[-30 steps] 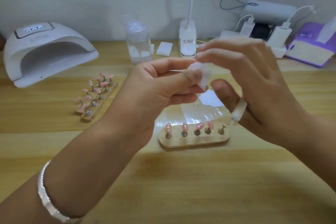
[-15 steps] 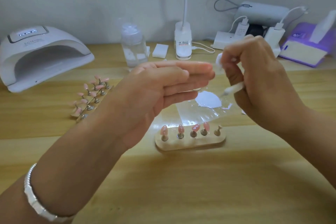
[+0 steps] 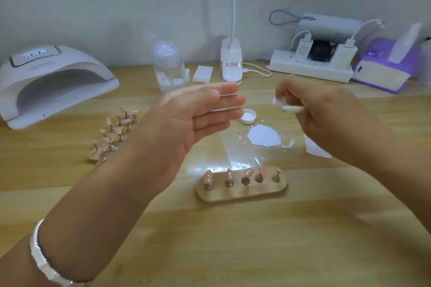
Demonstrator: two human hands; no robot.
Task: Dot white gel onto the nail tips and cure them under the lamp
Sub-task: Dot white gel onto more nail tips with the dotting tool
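A white-tipped tool (image 3: 293,109) is being pinched in the right hand (image 3: 326,114), while the left hand (image 3: 193,123) is being held flat and empty. The white gel (image 3: 263,135) is lying on the worktop (image 3: 233,251) just below the right hand, the nearer one. The nail tips (image 3: 245,173) are being presented in a left-to-right row closer to the person.
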